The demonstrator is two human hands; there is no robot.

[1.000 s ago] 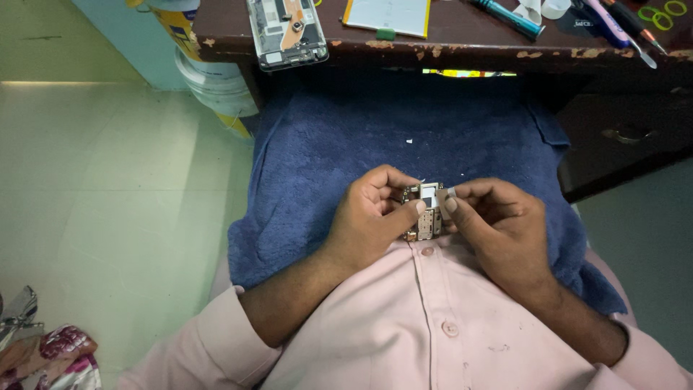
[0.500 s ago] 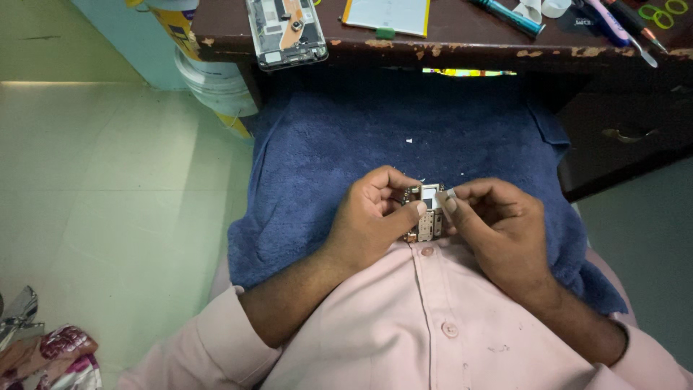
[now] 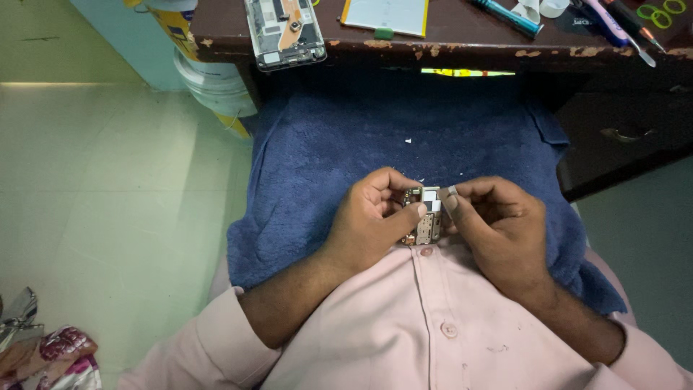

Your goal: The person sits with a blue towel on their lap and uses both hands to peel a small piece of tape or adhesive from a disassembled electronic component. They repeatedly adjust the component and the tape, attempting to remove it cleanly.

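Note:
A small phone circuit board with metal shields is held close to my chest, above a dark blue towel spread over my lap. My left hand pinches the board's left side, thumb across its front. My right hand grips its right edge with thumb and forefinger at the top corner. An opened phone body lies on the brown desk's edge, far from both hands.
On the desk sit a flat yellow-edged panel, a teal tool, a pink tool and green rings. A white bucket stands on the tiled floor at left. Patterned cloth lies bottom left. A dark drawer is at right.
Both hands stay on the board at the chest; only the fingertips have shifted slightly on its top edge.

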